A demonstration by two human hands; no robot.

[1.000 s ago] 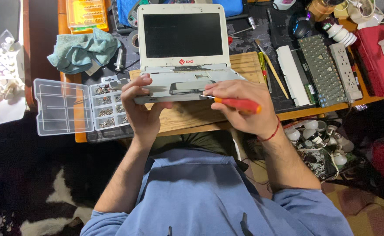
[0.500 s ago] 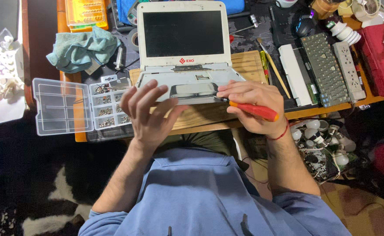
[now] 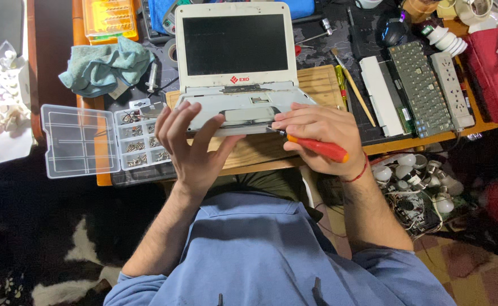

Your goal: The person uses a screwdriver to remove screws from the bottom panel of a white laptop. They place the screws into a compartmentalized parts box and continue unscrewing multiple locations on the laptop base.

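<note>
Fingers (image 3: 317, 122) gripping screwdriver (image 3: 317, 148), laptop (image 3: 234, 68), screw box (image 3: 107, 141)

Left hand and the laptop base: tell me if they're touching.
Cannot tell. In the head view the left hand overlaps the laptop base with fingers spread, neither contact nor gap plain.

Right hand (image 3: 317, 136) – red screwdriver (image 3: 317, 148) – at laptop (image 3: 234, 68)

left hand (image 3: 189, 144): open, fingers spread, palm facing up-ish
right hand (image 3: 317, 139): curled shut, knuckles up
forearms: bare, angled inward
</note>
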